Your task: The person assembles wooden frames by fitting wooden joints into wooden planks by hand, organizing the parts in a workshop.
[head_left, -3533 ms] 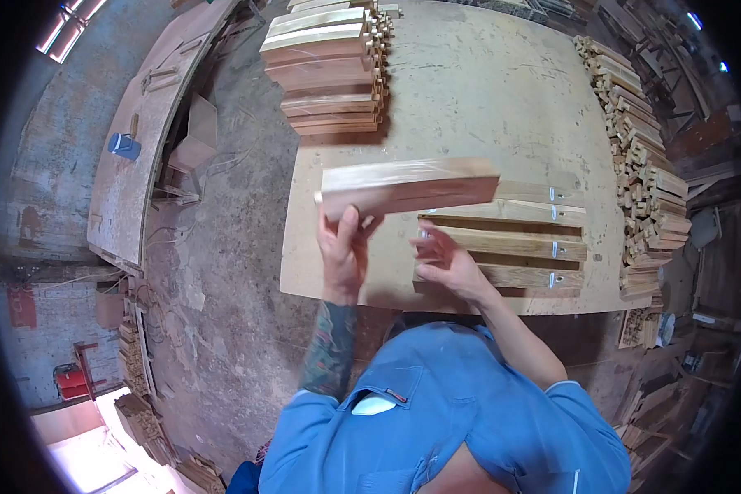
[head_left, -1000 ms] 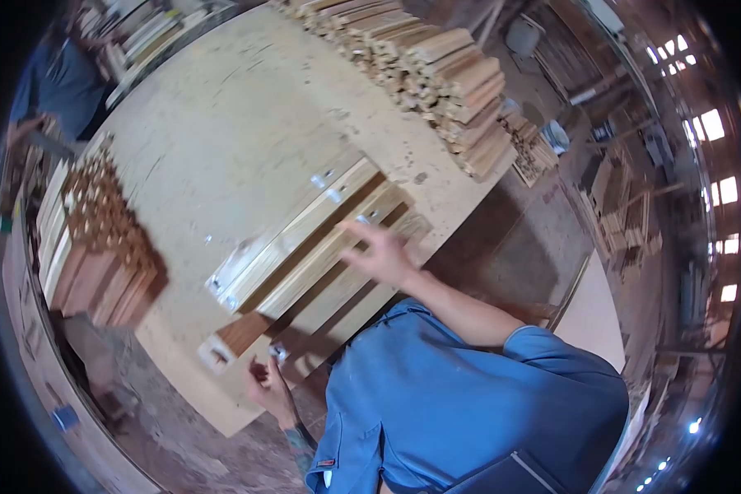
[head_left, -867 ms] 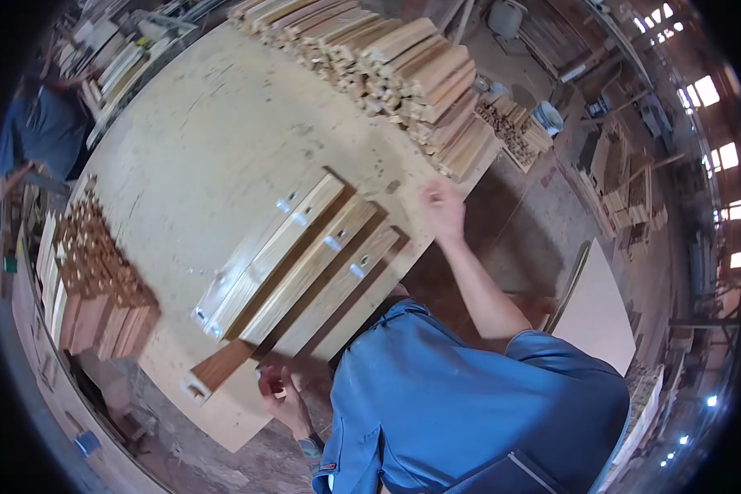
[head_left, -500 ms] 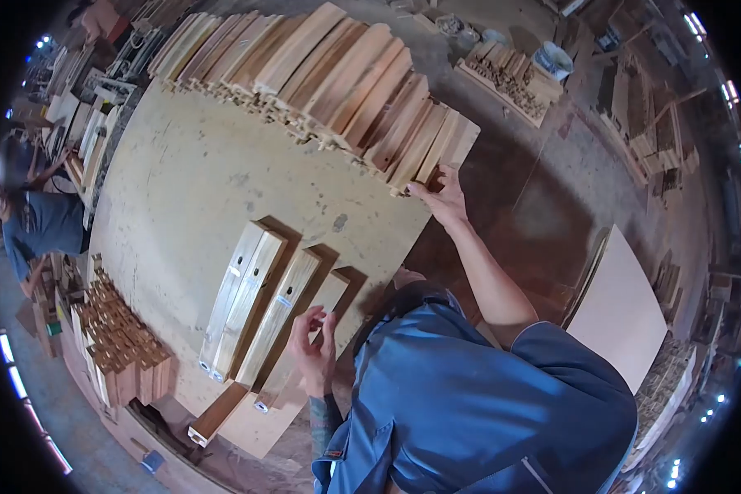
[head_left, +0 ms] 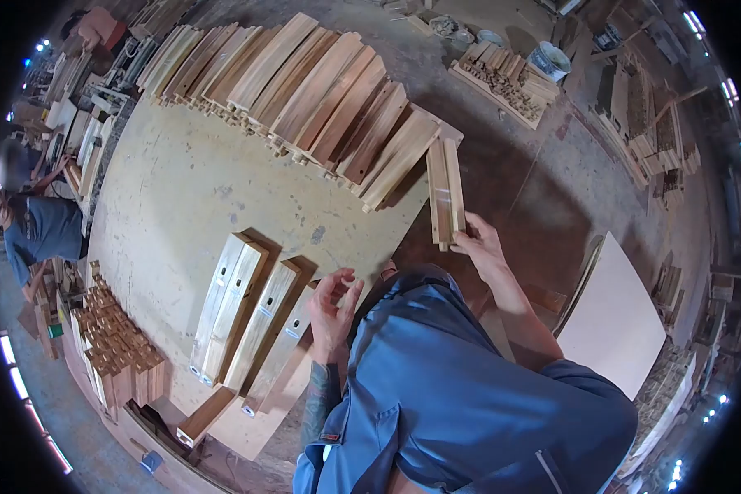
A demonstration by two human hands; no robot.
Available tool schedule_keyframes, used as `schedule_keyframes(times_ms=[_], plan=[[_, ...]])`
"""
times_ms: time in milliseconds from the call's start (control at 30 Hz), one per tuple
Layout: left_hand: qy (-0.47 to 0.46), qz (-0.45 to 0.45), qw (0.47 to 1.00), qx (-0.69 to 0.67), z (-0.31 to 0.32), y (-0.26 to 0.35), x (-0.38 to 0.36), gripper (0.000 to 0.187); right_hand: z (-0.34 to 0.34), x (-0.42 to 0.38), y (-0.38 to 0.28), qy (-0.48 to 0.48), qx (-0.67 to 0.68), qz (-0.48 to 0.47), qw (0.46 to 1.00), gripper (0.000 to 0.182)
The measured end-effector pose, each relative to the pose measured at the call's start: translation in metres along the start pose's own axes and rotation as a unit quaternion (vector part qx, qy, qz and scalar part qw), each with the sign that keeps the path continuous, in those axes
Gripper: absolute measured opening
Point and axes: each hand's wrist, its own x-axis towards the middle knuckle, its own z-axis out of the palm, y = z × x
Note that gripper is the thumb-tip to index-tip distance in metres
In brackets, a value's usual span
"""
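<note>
My right hand [head_left: 479, 248] grips the near end of a pale wooden block [head_left: 445, 190] and holds it clear of the bench edge, just right of the long stack of wooden blocks [head_left: 321, 90]. My left hand [head_left: 331, 302] hovers with fingers apart over the near end of a row of several wooden bars [head_left: 247, 317] lying side by side on the plywood bench [head_left: 181, 189]. It holds nothing.
A second stack of notched wood pieces [head_left: 115, 350] stands at the bench's left end. One loose bar [head_left: 206, 414] lies at the near corner. Another person [head_left: 33, 230] works at the far left. A board [head_left: 613, 317] leans on the floor to my right.
My right hand has pulled one block off the end of the long stack and drawn it toward me. My left hand has risen slightly over the row of bars.
</note>
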Motion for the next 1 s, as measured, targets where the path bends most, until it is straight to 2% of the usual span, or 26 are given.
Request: schedule_keyframes(times_ms=[33,133,167,233,300,367,400,433,467,500,567,600,633,667,700,733,767,800,833,900,933,967,1000], plan=[[0.006,-0.001,1.000,-0.001,0.002,0.001,0.003,0.025,0.000,-0.005,0.004,-0.006,-0.003,-0.001,1.000,0.045],[-0.025,-0.002,0.999,-0.036,0.013,-0.007,0.012,0.028,0.004,-0.021,0.009,-0.064,0.145,-0.043,0.986,0.042],[-0.019,-0.003,0.999,-0.034,0.014,-0.006,0.012,0.028,0.005,-0.029,0.006,-0.071,0.145,-0.042,0.986,0.042],[-0.036,0.006,0.999,-0.014,0.014,-0.003,0.010,0.029,0.004,-0.048,0.003,-0.101,0.176,0.024,0.979,0.041],[-0.045,0.011,0.999,-0.002,0.010,0.000,0.010,0.027,0.001,-0.062,0.000,-0.131,0.175,0.016,0.976,0.041],[-0.049,-0.016,0.999,0.007,0.003,-0.001,0.008,0.028,-0.008,-0.072,-0.006,-0.218,0.000,-0.001,0.976,0.043],[-0.047,-0.022,0.999,0.008,-0.001,0.001,0.009,0.028,-0.008,-0.073,-0.016,-0.237,-0.081,-0.041,0.967,0.045],[0.004,0.075,0.993,0.090,-0.006,0.004,0.012,0.031,-0.007,-0.071,-0.025,-0.242,-0.080,-0.036,0.966,0.045],[0.055,0.171,0.968,0.173,-0.012,0.009,0.016,0.033,-0.004,-0.066,-0.033,-0.262,-0.141,-0.058,0.953,0.045],[0.059,0.164,0.969,0.175,-0.020,0.018,0.017,0.033,-0.001,-0.060,-0.040,-0.283,-0.201,-0.081,0.934,0.046],[0.044,0.211,0.938,0.273,-0.035,0.038,0.024,0.042,0.012,-0.043,-0.057,-0.317,-0.228,-0.081,0.917,0.047],[0.052,0.206,0.938,0.274,-0.041,0.037,0.027,0.042,0.021,-0.036,-0.070,-0.367,-0.296,-0.129,0.872,0.046],[-0.020,0.193,0.932,0.305,-0.049,0.036,0.028,0.050,0.032,-0.032,-0.085,-0.416,-0.360,-0.177,0.816,0.046],[-0.091,0.174,0.921,0.336,-0.057,0.035,0.028,0.059,0.046,-0.033,-0.104,-0.459,-0.358,-0.166,0.796,0.043],[-0.077,0.159,0.923,0.342,-0.066,0.038,0.027,0.059,0.056,-0.031,-0.116,-0.477,-0.356,-0.169,0.786,0.043],[-0.235,-0.016,0.944,0.229,-0.074,0.045,0.025,0.068,0.067,-0.028,-0.124,-0.515,-0.350,-0.214,0.753,0.041],[-0.372,-0.184,0.906,0.089,-0.083,0.048,0.018,0.077,0.078,-0.026,-0.132,-0.551,-0.341,-0.260,0.716,0.038],[-0.367,-0.174,0.913,0.042,-0.083,0.015,0.002,0.085,0.088,-0.023,-0.140,-0.557,-0.368,-0.282,0.689,0.035],[-0.355,-0.183,0.915,0.065,-0.085,-0.026,-0.011,0.075,0.101,-0.019,-0.145,-0.574,-0.364,-0.287,0.675,0.035],[-0.330,-0.121,0.932,-0.092,-0.098,0.005,-0.030,0.061,0.126,-0.011,-0.151,-0.505,-0.300,-0.393,0.708,0.045],[-0.231,-0.154,0.952,-0.130,-0.105,0.013,-0.040,0.054,0.142,-0.004,-0.150,-0.516,-0.298,-0.394,0.700,0.045],[-0.131,-0.183,0.959,-0.169,-0.109,0.014,-0.048,0.047,0.162,0.003,-0.143,-0.457,-0.173,-0.375,0.788,0.052],[-0.005,-0.083,0.985,-0.150,-0.107,-0.003,-0.050,0.044,0.181,0.009,-0.134,-0.386,-0.046,-0.341,0.856,0.058]])
